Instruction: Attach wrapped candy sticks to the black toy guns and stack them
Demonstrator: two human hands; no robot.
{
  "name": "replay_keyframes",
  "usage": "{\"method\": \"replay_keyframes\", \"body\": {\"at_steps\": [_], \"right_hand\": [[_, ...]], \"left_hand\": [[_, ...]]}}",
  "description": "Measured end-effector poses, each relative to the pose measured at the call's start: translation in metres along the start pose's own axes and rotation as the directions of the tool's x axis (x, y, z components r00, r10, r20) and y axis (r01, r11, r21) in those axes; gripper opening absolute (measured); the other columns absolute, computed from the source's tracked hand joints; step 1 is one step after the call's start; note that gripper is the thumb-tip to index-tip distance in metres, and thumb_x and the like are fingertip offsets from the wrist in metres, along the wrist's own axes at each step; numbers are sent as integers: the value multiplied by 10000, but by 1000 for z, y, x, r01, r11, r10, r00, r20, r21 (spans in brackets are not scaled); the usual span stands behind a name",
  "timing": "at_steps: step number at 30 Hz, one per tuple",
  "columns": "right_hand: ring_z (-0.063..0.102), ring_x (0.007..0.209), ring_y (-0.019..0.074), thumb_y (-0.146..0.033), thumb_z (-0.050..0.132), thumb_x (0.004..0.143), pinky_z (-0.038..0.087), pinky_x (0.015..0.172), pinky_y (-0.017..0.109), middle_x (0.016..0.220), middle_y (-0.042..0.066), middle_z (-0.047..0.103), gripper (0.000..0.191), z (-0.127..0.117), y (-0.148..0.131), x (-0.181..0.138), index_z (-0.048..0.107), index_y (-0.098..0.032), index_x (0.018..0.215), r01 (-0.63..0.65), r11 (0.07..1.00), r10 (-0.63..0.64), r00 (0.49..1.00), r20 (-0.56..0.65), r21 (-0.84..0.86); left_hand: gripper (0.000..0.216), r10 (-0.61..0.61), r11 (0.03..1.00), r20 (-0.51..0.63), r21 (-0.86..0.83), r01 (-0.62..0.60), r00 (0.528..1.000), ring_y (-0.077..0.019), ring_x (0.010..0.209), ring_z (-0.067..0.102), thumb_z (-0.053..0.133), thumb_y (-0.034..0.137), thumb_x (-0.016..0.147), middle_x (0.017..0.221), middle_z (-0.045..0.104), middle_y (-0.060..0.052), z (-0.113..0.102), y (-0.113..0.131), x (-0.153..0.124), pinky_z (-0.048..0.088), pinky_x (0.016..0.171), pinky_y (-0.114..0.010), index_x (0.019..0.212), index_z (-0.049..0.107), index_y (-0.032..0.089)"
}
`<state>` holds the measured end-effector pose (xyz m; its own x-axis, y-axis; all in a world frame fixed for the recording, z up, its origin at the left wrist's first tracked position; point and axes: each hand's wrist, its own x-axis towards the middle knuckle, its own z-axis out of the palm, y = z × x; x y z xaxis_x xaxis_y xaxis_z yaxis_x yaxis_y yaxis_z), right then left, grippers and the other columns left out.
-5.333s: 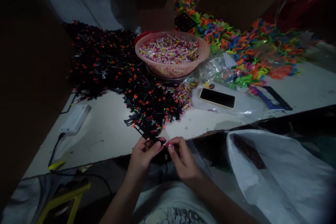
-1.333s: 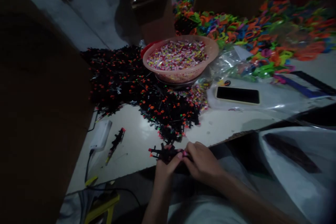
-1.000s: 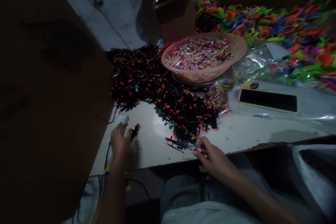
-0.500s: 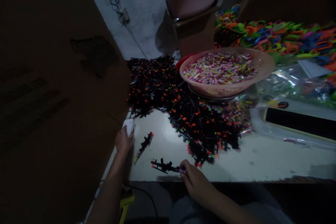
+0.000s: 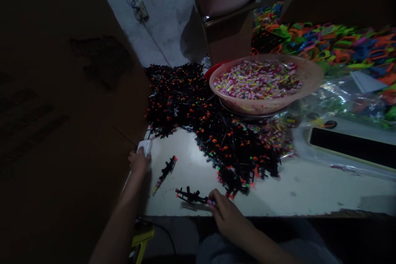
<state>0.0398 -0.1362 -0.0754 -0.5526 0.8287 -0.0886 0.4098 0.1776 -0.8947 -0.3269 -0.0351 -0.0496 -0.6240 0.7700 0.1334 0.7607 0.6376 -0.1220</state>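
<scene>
At the table's near edge (image 5: 278, 210), right hand (image 5: 227, 214) pinches one assembled toy gun (image 5: 190, 196); left hand (image 5: 139, 161) grips a white box (image 5: 144, 147) — a second gun (image 5: 165, 170) done, a big pile (image 5: 210, 128) left.

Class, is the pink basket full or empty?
Full. The basket is heaped nearly to its rim with small wrapped pieces, mostly pink and yellow.

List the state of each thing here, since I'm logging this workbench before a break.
Left hand: resting on the white device at the table's left edge.
Right hand: pinching the end of a black toy gun lying on the table.
Second black toy gun: lying loose, untouched.
Pink basket: upright, full of small candies.
Phone: face up, screen dark.
</scene>
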Motion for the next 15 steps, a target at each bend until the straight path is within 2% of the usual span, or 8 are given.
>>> {"method": "replay_keyframes", "body": {"at_steps": [5,10,13,15], "right_hand": [[602,802,190,-134,372,897,422,701,281,903,69,629,109,0,-1,8,452,-195,939,1,997,-3,1000,-29,-74],[617,850,224,-98,373,889,440,690,295,934,107,639,155,10,-6,30,496,-173,947,-34,946,-1,994,-107,-323],[610,918,238,-45,386,853,476,723,313,1056,150,618,302,26,-11,41,512,-134,1113,-17,910,-14,997,-73,-415],[570,1050,254,-35,406,833,485,819,343,1202,176,564,433,36,-15,42,463,-117,1254,48,908,-70,997,-39,-416]], "left_hand": [[520,55,996,-9,71,-54,998,-361,1118,451,397,374,857,1250,478,-225,-6,-5,-4,396,846,-444,1317,457,140],[505,111,987,-47,119,-105,993,-363,1170,416,422,305,845,1302,465,-224,-13,4,-6,357,897,-467,1316,449,123],[512,210,972,-51,121,-203,976,-314,1241,378,404,252,863,1386,429,-166,-16,21,11,309,978,-443,1367,392,165],[488,263,958,-25,121,-259,964,-287,1277,360,407,228,875,1378,458,-142,-17,34,29,258,1034,-452,1360,404,173]]}}
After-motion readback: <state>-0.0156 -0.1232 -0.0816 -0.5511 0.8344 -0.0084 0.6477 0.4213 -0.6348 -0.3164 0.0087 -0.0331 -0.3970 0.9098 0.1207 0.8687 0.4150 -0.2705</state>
